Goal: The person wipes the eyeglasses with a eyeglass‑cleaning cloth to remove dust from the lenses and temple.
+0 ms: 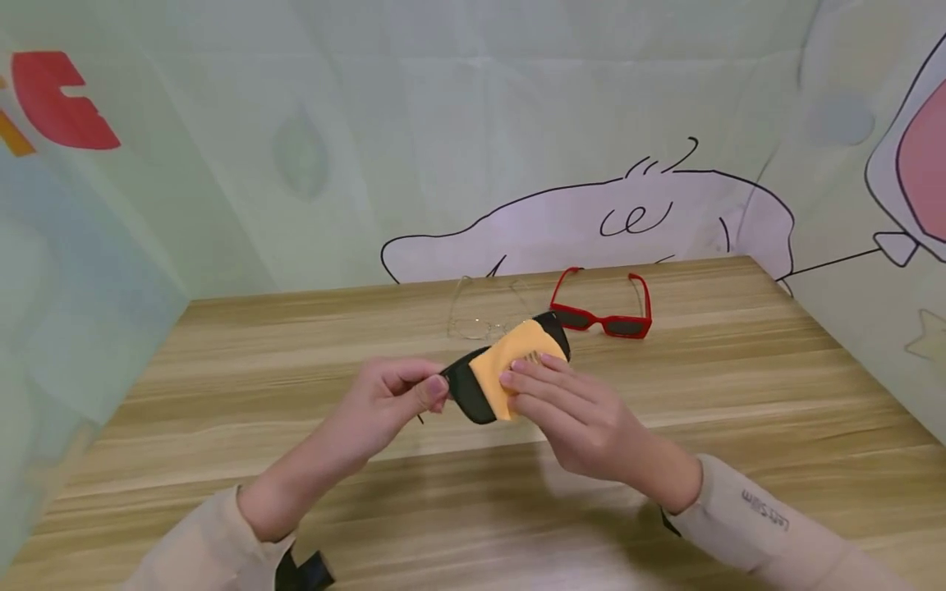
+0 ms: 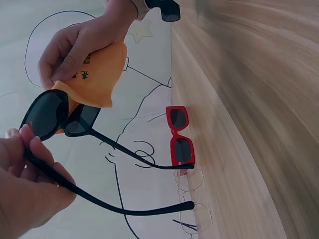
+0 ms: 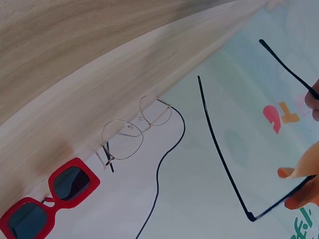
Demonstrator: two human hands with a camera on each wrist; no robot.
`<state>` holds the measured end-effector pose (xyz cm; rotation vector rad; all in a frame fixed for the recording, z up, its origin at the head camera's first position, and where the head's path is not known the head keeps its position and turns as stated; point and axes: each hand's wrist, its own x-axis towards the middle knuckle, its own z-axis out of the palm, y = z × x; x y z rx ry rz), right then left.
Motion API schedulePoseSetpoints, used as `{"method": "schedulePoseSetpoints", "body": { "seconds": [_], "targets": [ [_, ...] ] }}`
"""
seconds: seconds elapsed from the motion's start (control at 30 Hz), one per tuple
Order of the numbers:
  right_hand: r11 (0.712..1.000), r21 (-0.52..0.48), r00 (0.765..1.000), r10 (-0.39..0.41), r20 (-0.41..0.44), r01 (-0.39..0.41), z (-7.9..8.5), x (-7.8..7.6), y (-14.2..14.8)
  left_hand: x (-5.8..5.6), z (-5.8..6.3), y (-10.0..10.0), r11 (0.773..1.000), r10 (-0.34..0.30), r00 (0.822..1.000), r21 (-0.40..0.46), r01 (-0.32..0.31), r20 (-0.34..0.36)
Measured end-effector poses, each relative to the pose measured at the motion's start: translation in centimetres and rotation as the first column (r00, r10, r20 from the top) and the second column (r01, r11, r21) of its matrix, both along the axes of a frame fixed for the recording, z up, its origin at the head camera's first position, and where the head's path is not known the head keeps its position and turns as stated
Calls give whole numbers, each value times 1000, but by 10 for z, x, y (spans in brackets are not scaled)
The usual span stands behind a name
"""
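Observation:
A pair of black sunglasses (image 1: 469,394) is held up above the table, lenses facing my head camera. Its left end, near the hinge, is pinched between the thumb and fingers of my left hand (image 1: 384,402). An orange cleaning cloth (image 1: 510,361) covers the middle of the frame and part of the other lens. My right hand (image 1: 584,414) grips this cloth against the lens, fingers over the front. In the left wrist view, dark printing shows on the cloth (image 2: 99,69), and both temples of the sunglasses (image 2: 47,114) are unfolded, pointing toward the back wall.
Red-framed sunglasses (image 1: 624,327) stand toward the back of the wooden table (image 1: 296,336). Beside them, thin wire-rimmed eyeglasses (image 3: 122,139) lie with their temples unfolded. A pale sheet with cartoon drawings (image 1: 473,123) hangs behind and at both sides.

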<state>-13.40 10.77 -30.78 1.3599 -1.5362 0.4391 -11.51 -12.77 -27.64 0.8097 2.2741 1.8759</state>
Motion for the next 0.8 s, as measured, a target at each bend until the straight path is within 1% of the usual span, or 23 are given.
{"method": "schedulePoseSetpoints", "body": {
  "seconds": [0.13, 0.2, 0.3, 0.37, 0.47, 0.53, 0.63, 0.8],
  "targets": [
    [999, -47, 998, 13, 60, -10, 1, 0, -2, 0, -3, 2, 998, -58, 998, 33, 58, -1],
    [998, -59, 995, 21, 102, -15, 3, 1, -4, 0, -5, 3, 996, -76, 997, 38, 76, 4],
    [997, -66, 988, 39, 148, -29, 6, 2, -9, -1, -6, 5, 996, -81, 997, 29, 81, 4],
    [996, -72, 984, 64, 164, -52, 8, 3, -13, -1, -6, 8, 996, -82, 997, 28, 82, 10],
    [992, -86, 985, 107, 135, -96, 12, 5, -20, -1, -5, 11, 995, -89, 996, 49, 88, 31],
    [987, -97, 986, 134, 98, -125, 14, 4, -24, -1, -4, 12, 993, -91, 995, 72, 88, 45],
    [985, -90, 986, 153, 67, -147, 15, 3, -26, -1, -4, 14, 992, -84, 995, 95, 79, 49],
    [991, -21, 989, 136, 51, -135, 11, 4, -21, -2, -3, 11, 998, -22, 998, 68, 18, 59]
  ]
}}
